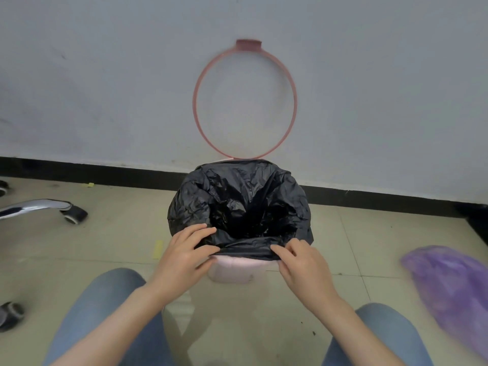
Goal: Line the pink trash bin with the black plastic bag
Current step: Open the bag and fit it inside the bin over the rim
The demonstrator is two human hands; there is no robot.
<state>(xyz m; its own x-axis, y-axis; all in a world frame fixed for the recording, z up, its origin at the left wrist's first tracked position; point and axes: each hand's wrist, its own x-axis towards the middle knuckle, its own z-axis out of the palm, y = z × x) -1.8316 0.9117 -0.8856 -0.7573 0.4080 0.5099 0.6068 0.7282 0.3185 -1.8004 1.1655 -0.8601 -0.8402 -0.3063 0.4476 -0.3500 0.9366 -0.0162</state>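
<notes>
The pink trash bin (233, 270) stands on the floor against the wall, between my knees. The black plastic bag (211, 196) sits inside it, its mouth folded outward over the rim all round. The bin's pink ring (196, 101) is flipped up and leans on the wall. My left hand (184, 256) pinches the bag's edge at the near left of the rim. At the near right of the rim, my right hand (301, 265) pinches the same folded edge. Only a strip of the bin's pink wall shows below the bag.
A purple plastic bag (449, 283) lies on the tiled floor at the right. A chrome chair leg with a black castor (75, 214) reaches in from the left, with another castor (10, 314) at the lower left. A black skirting board (105, 173) runs along the wall.
</notes>
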